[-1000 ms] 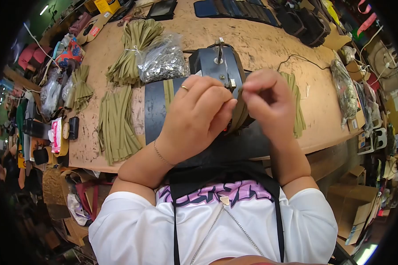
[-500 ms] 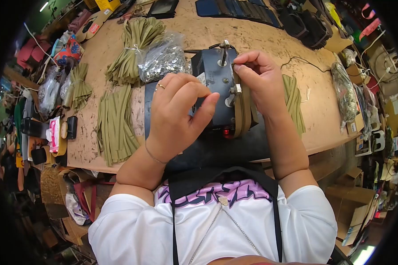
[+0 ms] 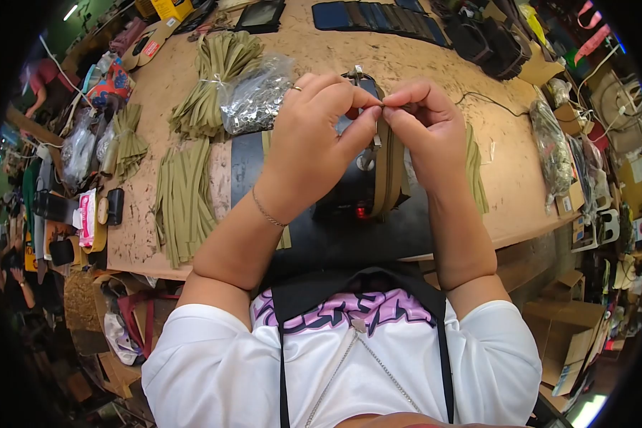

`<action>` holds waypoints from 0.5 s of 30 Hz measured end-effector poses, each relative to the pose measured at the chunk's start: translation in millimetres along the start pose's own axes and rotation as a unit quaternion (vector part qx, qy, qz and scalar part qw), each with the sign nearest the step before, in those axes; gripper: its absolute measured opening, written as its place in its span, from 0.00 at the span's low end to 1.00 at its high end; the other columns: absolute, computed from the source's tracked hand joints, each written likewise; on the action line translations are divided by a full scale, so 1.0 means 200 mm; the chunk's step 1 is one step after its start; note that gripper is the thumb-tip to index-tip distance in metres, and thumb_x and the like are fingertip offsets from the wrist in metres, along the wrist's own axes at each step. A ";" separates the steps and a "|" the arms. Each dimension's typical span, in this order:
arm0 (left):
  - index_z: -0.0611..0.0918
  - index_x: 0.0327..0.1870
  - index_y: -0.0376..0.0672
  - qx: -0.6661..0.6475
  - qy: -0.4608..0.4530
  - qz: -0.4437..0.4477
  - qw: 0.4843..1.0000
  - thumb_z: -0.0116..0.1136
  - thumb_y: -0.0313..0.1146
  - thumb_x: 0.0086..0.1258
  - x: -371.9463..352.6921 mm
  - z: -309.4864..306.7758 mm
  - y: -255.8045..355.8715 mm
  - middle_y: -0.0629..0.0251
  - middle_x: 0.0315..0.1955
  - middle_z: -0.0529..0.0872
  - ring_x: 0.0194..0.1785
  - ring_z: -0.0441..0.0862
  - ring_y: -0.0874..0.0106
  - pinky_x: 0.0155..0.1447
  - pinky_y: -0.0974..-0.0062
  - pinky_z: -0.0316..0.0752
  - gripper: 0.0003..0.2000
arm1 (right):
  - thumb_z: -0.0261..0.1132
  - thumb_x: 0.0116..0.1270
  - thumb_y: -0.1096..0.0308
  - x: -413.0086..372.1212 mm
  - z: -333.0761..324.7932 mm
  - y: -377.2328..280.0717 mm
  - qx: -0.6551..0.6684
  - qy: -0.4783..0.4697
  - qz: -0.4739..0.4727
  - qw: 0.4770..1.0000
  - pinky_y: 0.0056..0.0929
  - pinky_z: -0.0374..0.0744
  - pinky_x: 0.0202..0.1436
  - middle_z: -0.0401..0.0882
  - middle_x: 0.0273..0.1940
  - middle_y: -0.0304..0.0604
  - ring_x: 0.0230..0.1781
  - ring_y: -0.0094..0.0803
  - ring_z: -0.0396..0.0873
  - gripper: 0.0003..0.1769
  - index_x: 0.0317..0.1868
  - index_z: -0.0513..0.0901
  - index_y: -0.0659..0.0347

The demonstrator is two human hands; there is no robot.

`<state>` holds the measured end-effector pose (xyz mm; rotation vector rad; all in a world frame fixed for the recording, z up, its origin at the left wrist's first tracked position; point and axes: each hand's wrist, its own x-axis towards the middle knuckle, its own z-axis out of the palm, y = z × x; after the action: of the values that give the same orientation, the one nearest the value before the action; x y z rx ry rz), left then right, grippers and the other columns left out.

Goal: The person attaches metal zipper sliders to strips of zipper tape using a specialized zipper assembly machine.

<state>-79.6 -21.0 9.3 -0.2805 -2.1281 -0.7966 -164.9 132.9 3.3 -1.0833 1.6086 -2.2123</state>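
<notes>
My left hand (image 3: 321, 135) and my right hand (image 3: 424, 125) meet fingertip to fingertip over a small black machine (image 3: 339, 203), both pinched closed. An olive zipper tape (image 3: 385, 175) runs along the machine's right side up to my right fingers, which grip its upper end. Whatever sits between my left thumb and forefinger is too small to make out. Metal posts (image 3: 358, 70) stick up from the machine; a red light glows at its near end. Another olive strip (image 3: 285, 237) shows partly from behind my left forearm. My left hand covers much of the machine.
Left of the machine lie olive zipper strips (image 3: 185, 207), a tied bundle (image 3: 214, 85) and a clear bag of metal pieces (image 3: 253, 103). More strips (image 3: 474, 171) lie right. Dark pouches (image 3: 378, 21) and a black cable (image 3: 496, 100) are farther back on the table (image 3: 528, 178).
My left hand has moved right and up to meet my right fingertips. An olive strip now shows beside the machine on the left. My right hand has stayed nearly in place.
</notes>
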 end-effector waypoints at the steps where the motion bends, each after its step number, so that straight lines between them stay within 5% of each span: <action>1: 0.82 0.34 0.37 0.003 0.001 0.005 1.000 0.63 0.28 0.64 0.00 0.00 0.01 0.63 0.28 0.80 0.36 0.76 0.65 0.42 0.70 0.71 0.04 | 0.64 0.64 0.80 -0.01 -0.01 0.00 -0.001 -0.013 -0.013 1.000 0.15 0.74 0.41 0.80 0.36 0.32 0.35 0.15 0.76 0.06 0.41 0.81 0.62; 7: 0.77 0.25 0.42 0.037 0.080 -0.003 0.996 0.64 0.30 0.64 -0.02 -0.03 0.01 0.64 0.24 0.76 0.33 0.74 0.62 0.39 0.65 0.66 0.09 | 0.65 0.64 0.78 0.02 -0.03 0.04 -0.004 0.014 0.029 0.999 0.16 0.74 0.43 0.80 0.37 0.32 0.37 0.16 0.75 0.05 0.41 0.81 0.61; 15: 0.78 0.25 0.42 0.019 0.050 -0.049 0.997 0.65 0.33 0.66 -0.07 -0.11 -0.01 0.66 0.24 0.76 0.32 0.73 0.65 0.39 0.67 0.65 0.11 | 0.65 0.64 0.79 0.05 -0.02 0.09 -0.020 0.010 0.079 0.997 0.20 0.75 0.50 0.82 0.40 0.37 0.42 0.19 0.78 0.06 0.41 0.82 0.64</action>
<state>-57.5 -35.3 9.0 -0.1151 -2.0735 -0.8082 -179.2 123.2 -7.8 -0.9126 1.6908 -2.1035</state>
